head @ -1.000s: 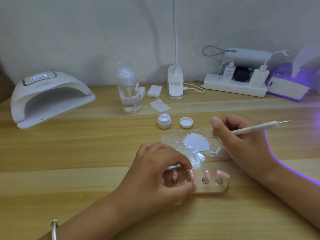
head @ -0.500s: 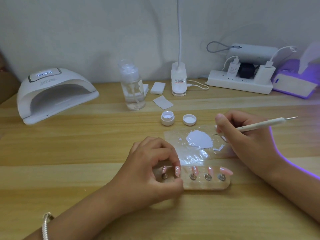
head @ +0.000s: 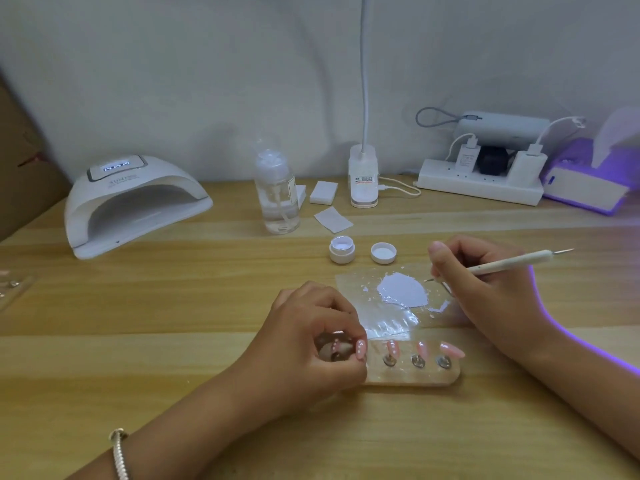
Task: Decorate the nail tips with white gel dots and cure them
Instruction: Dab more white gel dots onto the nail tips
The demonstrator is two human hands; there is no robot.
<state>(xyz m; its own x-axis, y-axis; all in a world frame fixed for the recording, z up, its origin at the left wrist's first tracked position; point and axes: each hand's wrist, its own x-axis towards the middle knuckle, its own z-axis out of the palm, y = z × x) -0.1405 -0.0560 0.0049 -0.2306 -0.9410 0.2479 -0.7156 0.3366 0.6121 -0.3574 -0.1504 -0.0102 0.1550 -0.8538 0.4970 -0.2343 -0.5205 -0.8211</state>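
the right hand (head: 485, 289) pinches the dotting pen (head: 502, 266); its shaft runs off to the right, fine tip at the right edge of the white gel puddle (head: 401, 291) on the clear film (head: 381, 323); the nail tips (head: 421, 348) stand on the holder (head: 415, 377), nearer the person, down-left of that tip; the left hand (head: 304, 344) pinches a dotted tip (head: 360, 349) at the holder's left end; the jar (head: 341, 249) holds white gel, its lid (head: 383, 252) off beside it

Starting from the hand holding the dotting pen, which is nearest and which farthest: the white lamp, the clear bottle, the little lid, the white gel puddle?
1. White gel puddle, just left of the right hand.
2. Lid, behind the puddle.
3. Clear bottle, farther back and left.
4. Curing lamp, far left.
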